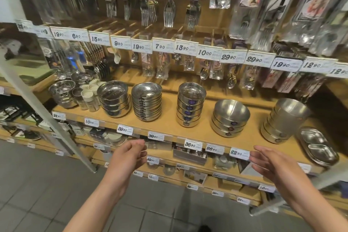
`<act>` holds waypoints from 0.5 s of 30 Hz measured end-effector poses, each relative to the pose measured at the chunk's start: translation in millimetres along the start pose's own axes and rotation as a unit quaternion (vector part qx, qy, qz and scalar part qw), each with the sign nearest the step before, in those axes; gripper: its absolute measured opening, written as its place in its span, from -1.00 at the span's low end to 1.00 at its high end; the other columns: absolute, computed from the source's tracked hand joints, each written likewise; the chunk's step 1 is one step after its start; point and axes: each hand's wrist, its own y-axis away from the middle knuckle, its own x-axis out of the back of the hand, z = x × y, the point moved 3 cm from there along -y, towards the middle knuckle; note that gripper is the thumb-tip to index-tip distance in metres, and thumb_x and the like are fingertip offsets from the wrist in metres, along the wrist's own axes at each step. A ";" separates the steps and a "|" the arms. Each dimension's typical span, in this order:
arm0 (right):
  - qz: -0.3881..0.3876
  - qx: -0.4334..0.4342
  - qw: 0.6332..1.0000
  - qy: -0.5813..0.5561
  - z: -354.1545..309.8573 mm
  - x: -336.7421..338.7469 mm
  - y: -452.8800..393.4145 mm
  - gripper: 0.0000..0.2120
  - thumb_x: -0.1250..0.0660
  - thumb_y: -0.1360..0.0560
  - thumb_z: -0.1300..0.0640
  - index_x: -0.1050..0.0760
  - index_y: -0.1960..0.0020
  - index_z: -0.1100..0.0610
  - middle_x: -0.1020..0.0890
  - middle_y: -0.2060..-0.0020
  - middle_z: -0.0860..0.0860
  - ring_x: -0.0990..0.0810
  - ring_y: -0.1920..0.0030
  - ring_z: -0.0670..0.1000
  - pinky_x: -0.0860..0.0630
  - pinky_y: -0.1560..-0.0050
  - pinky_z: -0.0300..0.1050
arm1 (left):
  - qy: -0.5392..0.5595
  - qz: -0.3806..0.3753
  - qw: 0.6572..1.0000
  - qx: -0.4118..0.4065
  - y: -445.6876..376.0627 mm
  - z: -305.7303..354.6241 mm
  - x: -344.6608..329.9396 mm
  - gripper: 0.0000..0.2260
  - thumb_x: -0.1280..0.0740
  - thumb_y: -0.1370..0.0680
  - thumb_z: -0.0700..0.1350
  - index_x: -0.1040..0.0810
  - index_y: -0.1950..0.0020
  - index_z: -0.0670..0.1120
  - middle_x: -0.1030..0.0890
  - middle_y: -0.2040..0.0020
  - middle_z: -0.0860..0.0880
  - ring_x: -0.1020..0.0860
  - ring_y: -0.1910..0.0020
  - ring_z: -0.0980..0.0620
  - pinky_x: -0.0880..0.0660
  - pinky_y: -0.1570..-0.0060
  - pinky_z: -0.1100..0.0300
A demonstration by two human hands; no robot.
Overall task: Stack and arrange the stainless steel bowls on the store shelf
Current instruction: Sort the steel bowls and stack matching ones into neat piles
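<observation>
Both forearms reach forward from the bottom of the view toward the wooden shelf (169, 128), and neither hand holds anything. The left hand (130, 153) is raised with its palm turned inward, fingers loosely bent and a little apart, its fingertips just short of the shelf's front edge. The right hand (271, 162) mirrors it, palm facing left, fingers nearly straight and spread, its fingertips just beside the 22.90 price tag (239, 153) on that edge.

The stainless steel bowls stand on the shelf beyond and above both hands, apart from them. Ahead of the left hand and slightly to its left is a stack of wide bowls (114, 99); directly beyond it is a stack of shallow dishes (146, 104). Between the two hands, farther back, rises a tall stack of small bowls (190, 106). Just beyond the right hand sits a low stack of rounded bowls (230, 117), and to its right a leaning stack of deeper bowls (284, 120), with divided steel trays (318, 147) nearest the right wrist's outer side.
</observation>
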 end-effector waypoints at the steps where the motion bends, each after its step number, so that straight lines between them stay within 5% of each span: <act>1: 0.001 -0.002 1.000 0.000 1.7 2.0 -3.0 -0.79 -0.24 -0.67 0.16 -0.62 -0.16 0.17 -0.73 -0.03 0.16 -0.69 -0.11 0.15 -0.57 -0.05 -0.05 | -0.002 -0.001 1.000 0.003 -3.5 -1.1 -3.5 -0.91 -0.32 -0.65 -0.19 -0.63 -0.03 -0.11 -0.64 0.08 -0.09 -0.59 0.11 0.00 -0.55 0.09 0.12; 15: 0.026 -0.093 0.995 -0.023 42.0 13.6 -91.5 -0.81 -0.28 -0.65 0.15 -0.64 -0.09 0.20 -0.76 0.09 0.14 -0.68 0.01 0.12 -0.60 -0.05 -0.01 | -0.054 0.006 0.997 0.058 -68.6 -16.7 -73.0 -0.89 -0.31 -0.65 -0.21 -0.63 -0.03 -0.16 -0.64 0.09 -0.10 -0.60 0.03 -0.04 -0.57 0.02 0.09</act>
